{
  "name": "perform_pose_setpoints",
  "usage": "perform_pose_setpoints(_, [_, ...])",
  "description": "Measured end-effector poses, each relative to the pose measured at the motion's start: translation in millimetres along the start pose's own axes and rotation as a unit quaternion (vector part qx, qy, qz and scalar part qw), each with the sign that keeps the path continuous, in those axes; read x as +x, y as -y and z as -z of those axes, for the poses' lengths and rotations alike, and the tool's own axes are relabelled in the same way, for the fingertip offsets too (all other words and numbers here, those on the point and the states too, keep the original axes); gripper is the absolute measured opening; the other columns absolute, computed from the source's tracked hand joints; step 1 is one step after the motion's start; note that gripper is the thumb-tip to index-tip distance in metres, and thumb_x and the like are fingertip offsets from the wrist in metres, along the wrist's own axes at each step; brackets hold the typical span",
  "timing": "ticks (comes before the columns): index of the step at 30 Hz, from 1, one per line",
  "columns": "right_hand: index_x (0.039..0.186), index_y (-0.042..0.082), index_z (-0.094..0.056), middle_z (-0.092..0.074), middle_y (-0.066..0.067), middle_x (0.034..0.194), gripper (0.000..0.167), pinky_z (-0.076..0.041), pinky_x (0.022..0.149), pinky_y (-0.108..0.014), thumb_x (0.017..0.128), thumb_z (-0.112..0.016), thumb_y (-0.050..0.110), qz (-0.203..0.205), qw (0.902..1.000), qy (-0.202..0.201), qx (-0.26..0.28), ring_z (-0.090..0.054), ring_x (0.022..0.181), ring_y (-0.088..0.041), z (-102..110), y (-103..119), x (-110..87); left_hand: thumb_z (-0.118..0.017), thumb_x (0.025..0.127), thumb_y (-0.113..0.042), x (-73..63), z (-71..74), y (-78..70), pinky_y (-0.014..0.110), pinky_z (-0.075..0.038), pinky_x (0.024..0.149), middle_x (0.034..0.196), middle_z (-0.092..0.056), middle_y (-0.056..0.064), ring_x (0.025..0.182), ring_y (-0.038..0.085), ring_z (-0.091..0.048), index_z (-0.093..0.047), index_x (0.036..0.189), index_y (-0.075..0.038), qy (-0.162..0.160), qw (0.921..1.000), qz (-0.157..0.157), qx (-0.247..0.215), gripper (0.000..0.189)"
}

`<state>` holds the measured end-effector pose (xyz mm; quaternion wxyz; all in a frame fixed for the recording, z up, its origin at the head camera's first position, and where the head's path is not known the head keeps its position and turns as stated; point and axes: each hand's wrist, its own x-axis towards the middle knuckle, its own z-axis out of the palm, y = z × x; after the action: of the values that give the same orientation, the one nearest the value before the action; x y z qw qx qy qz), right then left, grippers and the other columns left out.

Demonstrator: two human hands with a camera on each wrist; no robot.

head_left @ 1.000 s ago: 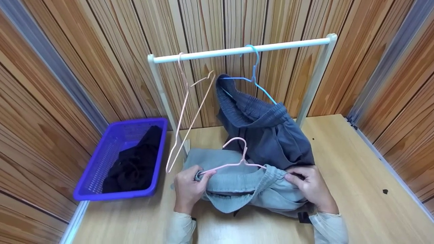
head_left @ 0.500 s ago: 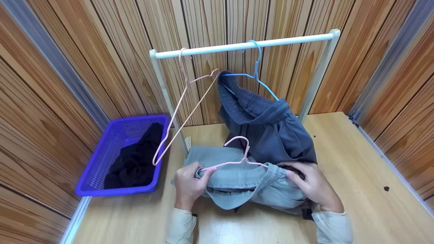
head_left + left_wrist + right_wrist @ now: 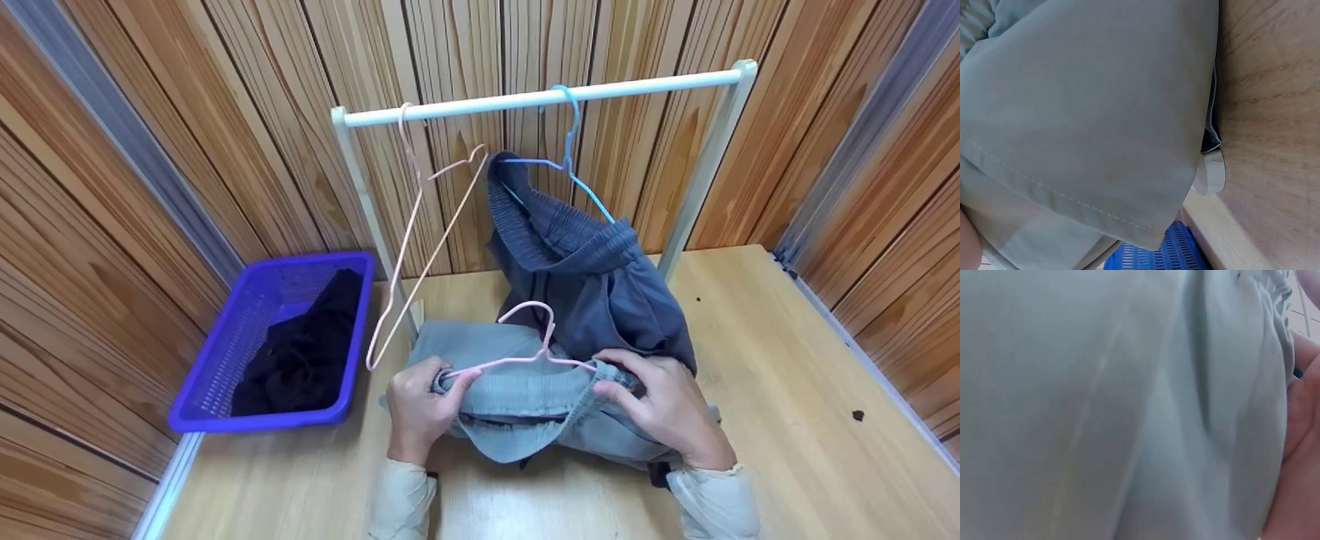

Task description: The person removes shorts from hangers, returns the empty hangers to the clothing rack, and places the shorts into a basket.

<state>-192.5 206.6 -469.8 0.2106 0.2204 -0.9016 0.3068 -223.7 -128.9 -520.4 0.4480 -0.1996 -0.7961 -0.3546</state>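
Light grey-green pants [image 3: 514,394] with a gathered elastic waistband lie bunched in front of the rack. A pink hanger [image 3: 546,351] sits across their waist opening, its hook pointing up and both arm ends tucked into the band. At the left end, my left hand [image 3: 418,409] grips the waistband, thumb over the hanger's arm. My right hand [image 3: 667,405] pinches the band's right side close to the other hanger end. Smooth pants fabric [image 3: 1084,112] fills most of the left wrist view, and blurred folds [image 3: 1213,410] beside my palm fill the right wrist view.
Behind stands a white-railed rack [image 3: 487,106]. Dark blue-grey pants [image 3: 600,292] hang there on a blue hanger [image 3: 568,150], beside a bare pink hanger [image 3: 405,255]. A purple basket [image 3: 180,420] with black cloth [image 3: 300,360] is at left. Wooden panel walls enclose the table [image 3: 780,360].
My right hand has shifted left along the waistband, nearer the hanger's end. The left hand keeps its grip. The bare pink hanger swung left, then back. The view has shifted slightly.
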Motion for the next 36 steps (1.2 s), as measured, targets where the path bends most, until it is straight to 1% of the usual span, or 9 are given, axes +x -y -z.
perform_pose_setpoints(4, [0.115, 0.018, -0.077, -0.075, 0.011, 0.081, 0.029, -0.052, 0.065, -0.021, 0.088, -0.085, 0.022, 0.018, 0.9998, -0.011, -0.001, -0.061, 0.069, 0.004, -3.1, 4.2, 2.3, -0.073, 0.096, -0.056, 2.0, 0.9, -1.5, 0.016, -0.032, 0.047, 0.054, -0.051, -0.003, 0.051, 0.001, -0.042, -0.062, 0.069, -0.012, -0.005, 0.9999, -0.011, -0.003, 0.053])
perform_pose_setpoints(6, [0.113, 0.017, -0.077, -0.074, 0.011, 0.08, 0.027, -0.05, 0.064, -0.017, 0.088, -0.085, 0.02, 0.025, 0.9995, -0.017, 0.005, -0.059, 0.069, 0.005, -3.9, 6.2, 2.9, -0.073, 0.096, -0.055, 3.2, 1.5, -2.5, 0.016, -0.032, 0.047, 0.054, -0.051, -0.002, 0.051, 0.002, -0.042, -0.063, 0.069, -0.011, -0.006, 0.9999, -0.014, -0.007, 0.053])
perform_pose_setpoints(10, [0.107, 0.015, -0.079, -0.079, 0.01, 0.088, 0.021, -0.054, 0.07, -0.014, 0.087, -0.085, 0.014, 0.059, 0.997, -0.048, 0.013, -0.065, 0.073, 0.004, -4.8, 9.1, 4.4, -0.072, 0.097, -0.055, 4.6, 3.2, -3.8, 0.019, -0.034, 0.046, 0.054, -0.052, -0.001, 0.05, 0.004, -0.044, -0.063, 0.069, -0.011, -0.005, 0.9999, -0.012, -0.009, 0.053])
perform_pose_setpoints(12, [0.102, 0.014, -0.079, -0.078, 0.009, 0.086, 0.018, -0.054, 0.069, -0.014, 0.086, -0.085, 0.01, 0.08, 0.9943, -0.068, 0.017, -0.065, 0.072, 0.002, -5.1, 9.7, 5.4, -0.072, 0.097, -0.055, 5.2, 4.6, -3.9, 0.021, -0.036, 0.046, 0.055, -0.053, -0.001, 0.05, 0.005, -0.046, -0.064, 0.07, -0.011, -0.008, 0.9999, -0.01, -0.003, 0.052])
perform_pose_setpoints(14, [0.098, 0.014, -0.077, -0.073, 0.009, 0.079, 0.017, -0.05, 0.064, -0.014, 0.086, -0.085, 0.006, 0.09, 0.9924, -0.083, 0.02, -0.06, 0.067, 0.003, -5.0, 9.8, 5.7, -0.071, 0.098, -0.054, 5.9, 6.0, -3.9, 0.024, -0.038, 0.046, 0.056, -0.055, 0.0, 0.051, 0.007, -0.048, -0.065, 0.071, -0.011, -0.011, 0.9999, -0.012, 0.0, 0.051])
perform_pose_setpoints(18, [0.092, 0.012, -0.074, -0.064, 0.011, 0.07, 0.017, -0.045, 0.058, -0.013, 0.085, -0.083, 0.001, 0.085, 0.9909, -0.103, 0.019, -0.052, 0.063, 0.004, -2.9, 6.3, 4.1, -0.069, 0.1, -0.051, 7.3, 9.0, -3.2, 0.028, -0.043, 0.05, 0.061, -0.06, 0.001, 0.053, 0.012, -0.054, -0.067, 0.074, -0.01, -0.02, 0.9996, -0.016, 0.006, 0.049])
perform_pose_setpoints(23, [0.089, 0.011, -0.073, -0.062, 0.01, 0.07, 0.019, -0.046, 0.06, -0.015, 0.084, -0.08, -0.006, 0.076, 0.9895, -0.121, 0.02, -0.052, 0.062, 0.002, 2.5, -0.1, 1.1, -0.066, 0.102, -0.051, 8.1, 13.2, -1.1, 0.03, -0.046, 0.052, 0.066, -0.065, 0.003, 0.058, 0.017, -0.06, -0.067, 0.077, -0.008, -0.026, 0.9995, -0.012, 0.008, 0.049])
perform_pose_setpoints(31, [0.088, 0.007, -0.073, -0.069, 0.001, 0.072, 0.018, -0.049, 0.065, -0.017, 0.085, -0.075, -0.01, 0.061, 0.9844, -0.162, 0.032, -0.056, 0.063, -0.002, 9.9, -7.8, -0.8, -0.069, 0.1, -0.051, 8.0, 20.2, 4.2, 0.033, -0.05, 0.055, 0.071, -0.07, 0.006, 0.06, 0.019, -0.064, -0.069, 0.081, -0.006, -0.034, 0.9994, -0.002, -0.002, 0.049])
perform_pose_setpoints(36, [0.087, 0.006, -0.072, -0.068, 0.0, 0.07, 0.017, -0.048, 0.066, -0.016, 0.086, -0.073, -0.011, 0.05, 0.9813, -0.183, 0.031, -0.055, 0.065, 0.002, 12.1, -11.0, -2.3, -0.07, 0.099, -0.05, 7.3, 22.1, 6.7, 0.031, -0.048, 0.052, 0.07, -0.069, 0.005, 0.057, 0.017, -0.061, -0.069, 0.083, -0.006, -0.033, 0.9994, 0.002, -0.009, 0.047])
